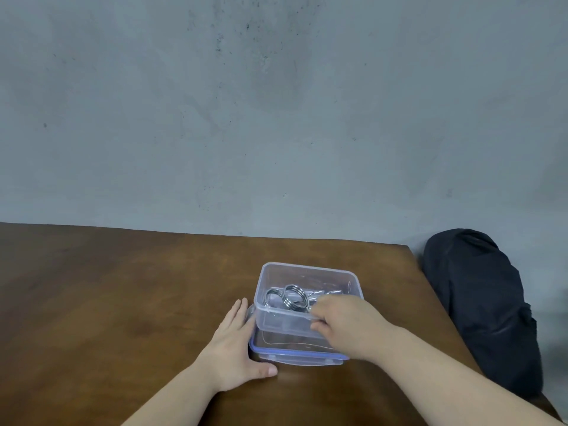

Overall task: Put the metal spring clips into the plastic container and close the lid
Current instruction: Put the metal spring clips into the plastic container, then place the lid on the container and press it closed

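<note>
A clear plastic container (276, 278) stands on the brown table, holding several shiny metal spring clips (292, 298). It rests partly on its clear lid with a blue seal (295, 353), which lies flat beneath and in front of it. My right hand (347, 324) grips the container's near rim at the right, fingers curled over the edge. My left hand (236, 342) lies flat against the left side of the lid and container, fingers straight, thumb along the lid's front corner.
The wooden table (123, 302) ends at the right just past the container. A dark black bag or cloth bundle (482, 309) sits beyond that right edge. A grey concrete wall (276, 118) rises directly behind the table.
</note>
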Demonstrator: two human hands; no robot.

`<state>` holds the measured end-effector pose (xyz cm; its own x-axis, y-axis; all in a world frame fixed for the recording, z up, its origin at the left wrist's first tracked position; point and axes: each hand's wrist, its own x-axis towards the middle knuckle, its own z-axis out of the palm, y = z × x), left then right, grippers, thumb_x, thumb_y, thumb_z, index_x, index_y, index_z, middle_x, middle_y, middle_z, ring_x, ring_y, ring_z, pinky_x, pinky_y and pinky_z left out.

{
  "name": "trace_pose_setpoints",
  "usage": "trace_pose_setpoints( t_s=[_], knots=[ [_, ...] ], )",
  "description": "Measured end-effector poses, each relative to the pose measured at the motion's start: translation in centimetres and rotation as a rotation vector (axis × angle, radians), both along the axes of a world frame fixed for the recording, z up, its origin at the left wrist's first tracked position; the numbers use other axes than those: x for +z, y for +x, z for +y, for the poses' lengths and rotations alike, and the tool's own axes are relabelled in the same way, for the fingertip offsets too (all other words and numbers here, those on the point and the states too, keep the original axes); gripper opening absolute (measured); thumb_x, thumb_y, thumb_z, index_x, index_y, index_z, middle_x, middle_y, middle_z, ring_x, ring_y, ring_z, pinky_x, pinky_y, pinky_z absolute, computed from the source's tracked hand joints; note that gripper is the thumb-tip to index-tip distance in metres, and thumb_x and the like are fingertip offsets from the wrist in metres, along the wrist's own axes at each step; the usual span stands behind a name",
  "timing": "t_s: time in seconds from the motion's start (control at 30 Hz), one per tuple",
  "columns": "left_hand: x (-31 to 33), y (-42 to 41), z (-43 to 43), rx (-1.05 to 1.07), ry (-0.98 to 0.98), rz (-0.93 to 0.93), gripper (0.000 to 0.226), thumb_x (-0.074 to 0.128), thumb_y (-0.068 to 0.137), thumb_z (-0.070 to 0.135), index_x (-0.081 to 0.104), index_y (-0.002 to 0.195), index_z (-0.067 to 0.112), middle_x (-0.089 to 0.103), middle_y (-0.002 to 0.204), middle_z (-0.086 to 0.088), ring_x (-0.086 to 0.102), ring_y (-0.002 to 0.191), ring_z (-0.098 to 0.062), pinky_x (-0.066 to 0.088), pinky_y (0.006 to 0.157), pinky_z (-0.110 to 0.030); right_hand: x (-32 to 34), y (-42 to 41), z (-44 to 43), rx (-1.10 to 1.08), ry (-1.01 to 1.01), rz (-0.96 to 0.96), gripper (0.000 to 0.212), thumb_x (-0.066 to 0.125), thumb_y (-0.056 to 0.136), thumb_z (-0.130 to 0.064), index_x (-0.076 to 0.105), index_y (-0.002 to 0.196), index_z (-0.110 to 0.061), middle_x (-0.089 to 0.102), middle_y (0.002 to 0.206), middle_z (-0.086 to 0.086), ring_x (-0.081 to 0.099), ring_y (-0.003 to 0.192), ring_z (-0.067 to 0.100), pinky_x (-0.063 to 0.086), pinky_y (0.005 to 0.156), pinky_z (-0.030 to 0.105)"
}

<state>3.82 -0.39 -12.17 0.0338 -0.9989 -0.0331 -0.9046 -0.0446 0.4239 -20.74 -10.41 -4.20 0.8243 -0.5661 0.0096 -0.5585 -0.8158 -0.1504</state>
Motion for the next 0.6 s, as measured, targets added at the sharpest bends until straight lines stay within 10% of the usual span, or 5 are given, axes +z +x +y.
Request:
trace_pose_setpoints(
  t_s=[0.13,0.27,0.37,0.6],
  knots=[
    [-0.9,-0.1,0.1,-0.150,-0.175,-0.147,0.082,0.022,0.076,0.088,0.049,0.143,0.048,-0.005,0.168,0.011,-0.028,0.149,-0.010,-0.015,0.121,-0.030,1.3,-0.6,-1.1,-0.043,-0.048,-0.058,0.030,0.050,0.104,-0.032,0.044,0.077,-0.019,0.049,0.085,-0.004,0.051,0.078,0.022,0.036,0.065,0.035],
    [-1.0,-0.1,0.1,-0.324,-0.470,-0.291,0.051,0.027,0.106,0.055,0.073,0.114,0.036,0.072,0.120,0.020,0.054,0.133,-0.010,0.012,0.122,-0.028,2.0,-1.0,-2.1,-0.078,-0.032,-0.063,0.036,0.053,0.103,-0.032,0.041,0.071,-0.021,0.046,0.078,-0.006,0.049,0.076,0.021,0.032,0.063,0.034],
    [2.9,-0.8,1.2,-0.397,-0.620,-0.116,0.035,0.042,0.106,0.042,0.073,0.102,0.028,0.074,0.093,0.013,0.071,0.090,-0.014,0.050,0.091,-0.028,2.0,-1.0,-2.4,-0.045,-0.009,-0.051,0.045,0.055,0.102,-0.031,0.032,0.064,-0.026,0.038,0.072,-0.008,0.043,0.074,0.017,0.029,0.057,0.029],
    [9.7,-1.7,2.3,-0.314,-0.706,0.242,0.047,0.037,0.104,0.056,0.060,0.076,0.025,0.057,0.064,0.010,0.055,0.058,-0.007,0.043,0.055,-0.021,-0.2,-1.1,-2.3,0.013,0.105,0.006,0.024,0.056,0.094,-0.032,0.051,0.072,-0.025,0.050,0.079,-0.006,0.053,0.077,0.021,0.037,0.065,0.032]
  ],
)
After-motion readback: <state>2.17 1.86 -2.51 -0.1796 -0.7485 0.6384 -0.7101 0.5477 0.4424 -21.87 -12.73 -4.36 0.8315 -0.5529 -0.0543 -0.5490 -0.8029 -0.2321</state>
